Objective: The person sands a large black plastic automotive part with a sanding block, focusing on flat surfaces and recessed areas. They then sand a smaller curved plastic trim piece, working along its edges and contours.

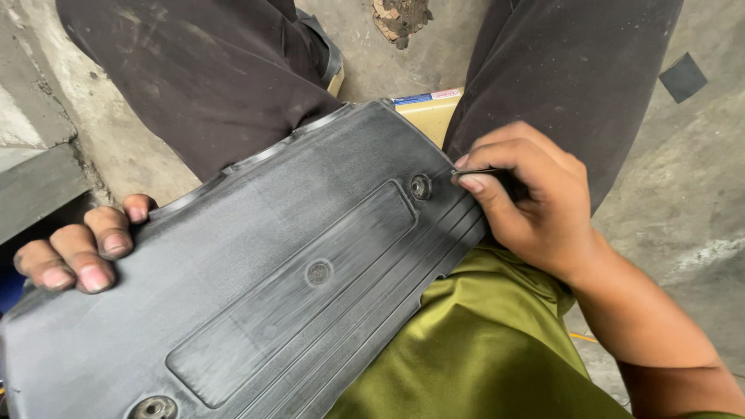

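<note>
A large dark grey plastic cover (pixel 256 287) with a raised rectangular panel and ribbed edge lies across my lap. My left hand (pixel 77 248) grips its far left edge, fingers curled over the top. My right hand (pixel 528 202) pinches a thin dark piece of sandpaper (pixel 477 172) against the cover's right edge, close to a round bolt hole (pixel 421 186). A second round mark (pixel 319 272) sits in the panel's middle, and another bolt hole (pixel 154 407) is at the bottom left. The surface looks scuffed and dull.
My dark trousers (pixel 217 70) and olive green shirt (pixel 481 341) frame the cover. A yellowish box (pixel 431 112) sits on the concrete floor (pixel 683 194) between my legs. A small dark square (pixel 683 76) lies at the upper right, debris (pixel 401 15) at the top.
</note>
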